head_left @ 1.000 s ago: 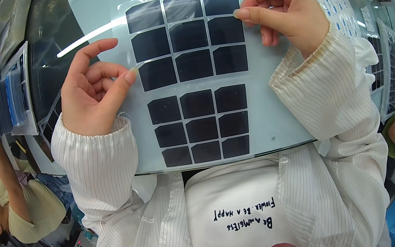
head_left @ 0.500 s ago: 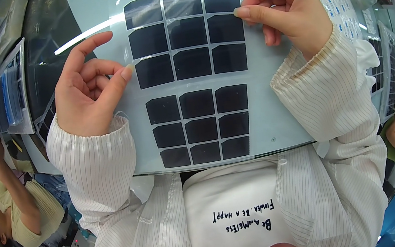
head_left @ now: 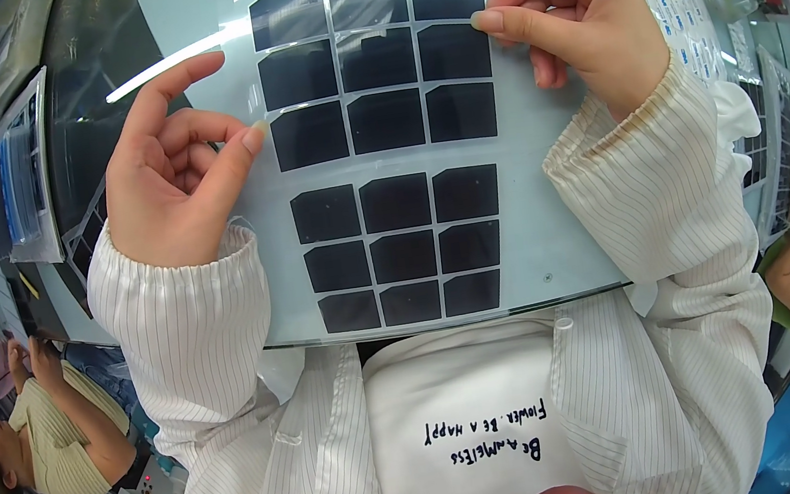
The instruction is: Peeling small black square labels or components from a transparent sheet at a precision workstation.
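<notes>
Wearing black-lettered shirt point(head_left: 463, 374), right hand point(head_left: 587, 33) at dark panel point(head_left: 453, 52)

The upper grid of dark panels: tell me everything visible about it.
The upper grid of dark panels has nine near-black pieces in three rows of three, split by narrow pale gaps, apparently on clear film. Several show a clipped upper-left corner. It looks smooth and glossy, the top row catching light. It appears flat over the pale tabletop, farther from the wearer than a similar lower grid. The right hand has its thumb at the right edge; the left hand's thumb is by the left edge, contact unclear.
</notes>
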`<action>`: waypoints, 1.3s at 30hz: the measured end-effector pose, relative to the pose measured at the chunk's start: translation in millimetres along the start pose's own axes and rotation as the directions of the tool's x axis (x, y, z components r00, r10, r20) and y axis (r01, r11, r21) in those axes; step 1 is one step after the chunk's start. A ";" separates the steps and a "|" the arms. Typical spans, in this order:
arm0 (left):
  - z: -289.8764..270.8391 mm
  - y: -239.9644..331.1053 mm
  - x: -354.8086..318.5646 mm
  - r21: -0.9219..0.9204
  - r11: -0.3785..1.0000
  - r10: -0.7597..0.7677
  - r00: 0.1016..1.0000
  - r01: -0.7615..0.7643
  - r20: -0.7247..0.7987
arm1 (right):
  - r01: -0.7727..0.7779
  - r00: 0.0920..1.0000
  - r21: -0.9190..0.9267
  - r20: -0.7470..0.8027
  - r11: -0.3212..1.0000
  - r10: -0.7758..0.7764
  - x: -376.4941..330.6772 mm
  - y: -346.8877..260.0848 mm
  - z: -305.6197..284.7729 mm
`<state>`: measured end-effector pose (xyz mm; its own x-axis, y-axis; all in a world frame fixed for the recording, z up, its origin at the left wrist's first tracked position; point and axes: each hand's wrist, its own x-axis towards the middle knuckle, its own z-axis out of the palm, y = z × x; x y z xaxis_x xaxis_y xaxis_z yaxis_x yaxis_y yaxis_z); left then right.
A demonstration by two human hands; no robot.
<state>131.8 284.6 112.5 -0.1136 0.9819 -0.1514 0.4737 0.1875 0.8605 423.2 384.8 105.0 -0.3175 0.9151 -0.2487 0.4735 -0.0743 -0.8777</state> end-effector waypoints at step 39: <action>-0.4 -2.8 1.2 0.139 0.986 0.085 0.996 -0.088 0.029 | 0.031 0.999 -0.034 -0.029 0.999 -0.032 -1.4 -3.1 3.4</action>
<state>129.9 285.3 110.1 -0.0478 0.9946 -0.0920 0.5987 0.1023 0.7944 419.3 382.4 106.7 -0.3090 0.9279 -0.2085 0.4911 -0.0320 -0.8705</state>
